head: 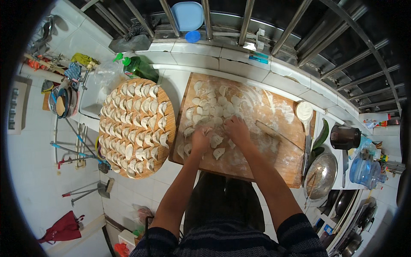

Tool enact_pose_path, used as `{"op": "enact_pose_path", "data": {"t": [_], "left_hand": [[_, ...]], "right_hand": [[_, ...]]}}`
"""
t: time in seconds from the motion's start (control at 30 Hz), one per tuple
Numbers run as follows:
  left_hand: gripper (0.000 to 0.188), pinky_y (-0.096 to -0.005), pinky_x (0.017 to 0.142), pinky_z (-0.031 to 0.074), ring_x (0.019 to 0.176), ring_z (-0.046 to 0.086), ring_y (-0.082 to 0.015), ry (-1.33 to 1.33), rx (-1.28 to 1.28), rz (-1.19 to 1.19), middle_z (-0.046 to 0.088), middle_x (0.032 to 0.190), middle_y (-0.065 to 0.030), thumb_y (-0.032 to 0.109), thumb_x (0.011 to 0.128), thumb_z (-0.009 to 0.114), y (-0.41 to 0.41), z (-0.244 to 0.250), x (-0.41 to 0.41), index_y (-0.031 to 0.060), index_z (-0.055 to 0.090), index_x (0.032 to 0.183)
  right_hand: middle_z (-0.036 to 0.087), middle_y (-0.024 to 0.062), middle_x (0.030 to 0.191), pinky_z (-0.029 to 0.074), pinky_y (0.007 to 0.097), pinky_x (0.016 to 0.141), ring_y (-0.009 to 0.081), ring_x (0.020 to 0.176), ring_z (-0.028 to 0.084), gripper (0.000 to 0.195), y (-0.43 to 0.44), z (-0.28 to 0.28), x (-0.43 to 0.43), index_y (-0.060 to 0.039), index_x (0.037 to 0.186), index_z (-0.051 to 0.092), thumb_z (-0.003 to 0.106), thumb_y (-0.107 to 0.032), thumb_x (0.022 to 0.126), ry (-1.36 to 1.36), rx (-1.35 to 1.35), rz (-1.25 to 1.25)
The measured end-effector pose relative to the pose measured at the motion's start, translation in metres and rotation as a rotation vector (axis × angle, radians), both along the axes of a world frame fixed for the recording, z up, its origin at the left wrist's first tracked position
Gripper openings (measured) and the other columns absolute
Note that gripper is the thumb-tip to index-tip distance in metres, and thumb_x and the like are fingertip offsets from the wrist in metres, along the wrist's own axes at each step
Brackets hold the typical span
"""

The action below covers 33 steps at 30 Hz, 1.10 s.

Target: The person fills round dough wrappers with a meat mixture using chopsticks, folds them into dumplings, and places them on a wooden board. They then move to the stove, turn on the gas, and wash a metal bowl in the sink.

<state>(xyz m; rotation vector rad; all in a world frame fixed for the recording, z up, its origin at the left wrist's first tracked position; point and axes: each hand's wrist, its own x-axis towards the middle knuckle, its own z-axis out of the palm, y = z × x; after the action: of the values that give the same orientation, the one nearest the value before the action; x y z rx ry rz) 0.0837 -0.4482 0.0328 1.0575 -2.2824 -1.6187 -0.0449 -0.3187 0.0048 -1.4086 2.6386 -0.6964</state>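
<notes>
My left hand (201, 138) is over the left part of a floured wooden board (276, 167), its fingers curled down among pieces of dough. Close beside it, my right hand (237, 130) reaches its fingertips to the near edge of a cluster of small flattened dough rounds (218, 110). Whether either hand grips a piece is blurred and hidden by the fingers. Between my wrists lie a folded dumpling (216, 140) and another dumpling (219, 153). More dumplings (187, 149) rest left of my left hand. A long thin tool (279, 135) lies on the flour to the right.
A round slatted tray (102, 110) bearing rows of dumplings stands left of the board. Behind it is a green pump bottle (141, 69). At right are a flour-filled scoop (304, 110), a green cucumber (321, 133), a metal bowl (321, 173) and a water jug (367, 173).
</notes>
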Motion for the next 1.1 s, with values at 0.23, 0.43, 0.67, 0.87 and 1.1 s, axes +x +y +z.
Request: {"op": "enact_pose_path", "data": {"t": [0.23,0.43,0.67,0.87,1.1], "left_hand": [[0.019,-0.0354,0.079,0.046,0.09,0.059,-0.0291,0.079,0.056,-0.262,0.06,0.096,-0.0165,0.002,0.078,0.055,0.013,0.0,-0.035,-0.0007,0.061,0.096],[0.02,-0.0399,0.081,0.045,0.093,0.056,-0.0337,0.069,-0.271,-0.501,0.059,0.096,-0.0169,0.001,0.076,0.053,0.019,-0.017,-0.045,0.0024,0.062,0.094],[0.021,-0.0412,0.086,0.042,0.103,0.053,-0.0319,0.166,-0.544,-0.6,0.057,0.106,-0.0144,0.012,0.079,0.056,0.056,-0.023,-0.064,0.0073,0.061,0.099],[0.022,-0.0436,0.075,0.045,0.087,0.056,-0.0333,0.009,-0.793,-0.65,0.058,0.089,-0.0195,0.014,0.075,0.059,0.108,-0.065,-0.095,0.0023,0.057,0.094],[0.021,-0.045,0.075,0.044,0.09,0.056,-0.0372,-0.08,-0.198,-0.958,0.059,0.094,-0.0223,0.019,0.077,0.058,0.157,-0.034,-0.097,0.0027,0.06,0.091]], "right_hand": [[0.055,0.0116,0.095,0.047,0.0407,0.073,0.0321,0.09,0.054,0.023,0.057,0.002,-0.021,-0.0083,0.093,0.06,0.065,-0.013,0.07,-0.108,0.072,-0.195],[0.057,0.0138,0.099,0.046,0.0421,0.077,0.0336,0.093,0.054,0.032,0.12,0.015,-0.009,-0.0078,0.102,0.059,0.065,-0.015,0.071,-0.004,-0.127,-0.129],[0.057,0.0111,0.092,0.044,0.0408,0.078,0.0311,0.089,0.054,0.033,0.204,0.022,-0.042,-0.0091,0.097,0.062,0.065,-0.005,0.065,0.031,-0.073,-0.426],[0.058,0.0085,0.098,0.045,0.0407,0.081,0.0281,0.096,0.054,0.023,0.236,0.013,-0.026,-0.0098,0.095,0.065,0.062,-0.015,0.073,-0.081,0.065,-0.036],[0.04,0.0108,0.135,0.03,0.0418,0.103,0.0283,0.125,0.037,0.046,0.214,0.035,0.009,-0.0082,0.129,0.043,0.05,-0.023,0.086,-0.013,0.17,-0.261]]}}
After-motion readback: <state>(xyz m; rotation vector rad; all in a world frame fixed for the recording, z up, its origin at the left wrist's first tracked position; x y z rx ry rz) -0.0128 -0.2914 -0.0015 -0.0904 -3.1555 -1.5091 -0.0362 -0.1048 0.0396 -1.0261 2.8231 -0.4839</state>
